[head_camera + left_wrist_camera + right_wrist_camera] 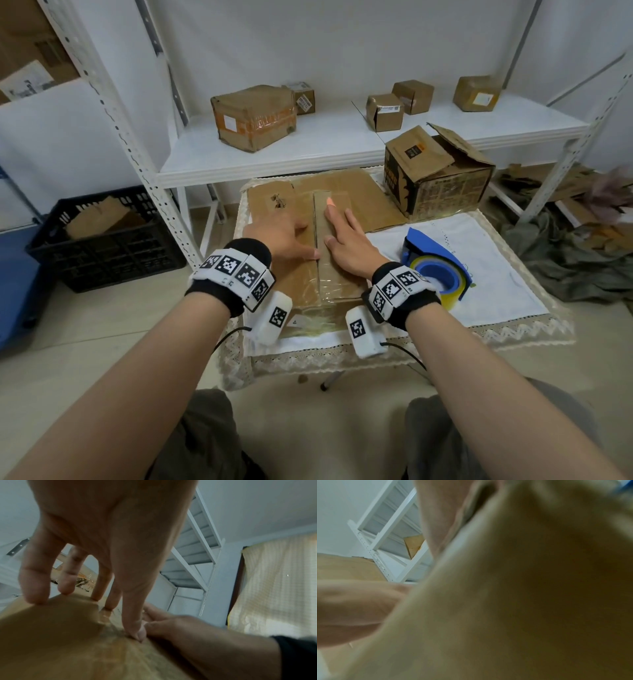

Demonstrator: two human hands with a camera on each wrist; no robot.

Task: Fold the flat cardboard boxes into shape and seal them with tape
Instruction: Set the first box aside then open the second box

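Observation:
A brown cardboard box stands on the small table in front of me, its two top flaps folded shut and meeting at a centre seam. My left hand presses the left flap with fingers spread, thumb along the seam. My right hand lies flat on the right flap, fingers straight. In the left wrist view the left hand's fingertips touch the cardboard, and the thumb meets the right hand. The blue tape dispenser with yellowish tape sits just right of my right wrist.
More flat cardboard lies beyond the hands. An open printed box stands at the table's back right. The white shelf behind holds several taped boxes. A black crate sits on the floor to the left. A white cloth covers the table.

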